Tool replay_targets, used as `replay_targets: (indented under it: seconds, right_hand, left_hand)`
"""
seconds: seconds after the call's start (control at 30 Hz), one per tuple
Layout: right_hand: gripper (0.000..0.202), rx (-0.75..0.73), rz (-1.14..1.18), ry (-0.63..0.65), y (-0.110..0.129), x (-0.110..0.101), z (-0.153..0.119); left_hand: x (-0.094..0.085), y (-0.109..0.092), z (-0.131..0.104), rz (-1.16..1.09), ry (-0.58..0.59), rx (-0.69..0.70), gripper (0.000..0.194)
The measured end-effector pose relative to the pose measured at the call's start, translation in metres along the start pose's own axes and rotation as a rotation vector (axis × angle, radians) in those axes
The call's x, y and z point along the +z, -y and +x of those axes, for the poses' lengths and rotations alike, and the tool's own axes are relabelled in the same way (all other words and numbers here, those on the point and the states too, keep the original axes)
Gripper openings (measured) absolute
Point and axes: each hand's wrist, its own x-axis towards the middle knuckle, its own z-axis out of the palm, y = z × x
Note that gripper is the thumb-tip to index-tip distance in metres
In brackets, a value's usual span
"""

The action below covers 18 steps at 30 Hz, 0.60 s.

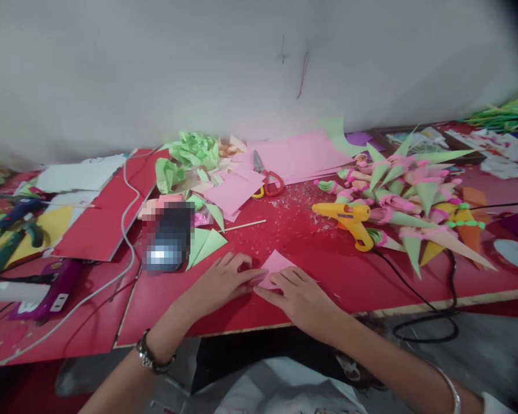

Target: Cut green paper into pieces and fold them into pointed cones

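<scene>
A small pink paper lies on the red table near its front edge, between my hands. My left hand touches its left side, thumb and forefinger meeting at the paper's edge. My right hand rests over its right and lower part, fingers bent and pressed onto it. Both sets of fingertips come close together at the paper's lower left corner. Folded green paper pieces lie just beyond my left hand. A thin wooden stick is behind the pink paper.
A yellow glue gun with a black cable lies at right, beside a pile of pink and green paper cones. Red-handled scissors and pink sheets are behind. A white cable, pliers and a pixelated dark object are at left.
</scene>
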Motion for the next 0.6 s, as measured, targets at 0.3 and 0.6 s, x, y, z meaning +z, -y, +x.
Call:
replay_targets:
  seconds: [0.3, 0.6]
  right_hand:
    - [0.034, -0.002, -0.104, -0.017, -0.008, -0.007, -0.015]
    - [0.038, 0.169, -0.238, 0.037, -0.021, -0.020, -0.051]
  left_hand:
    - [0.000, 0.000, 0.000, 0.026, 0.003, -0.008, 0.041]
    - [0.001, 0.002, -0.001, 0.012, 0.009, -0.018, 0.045]
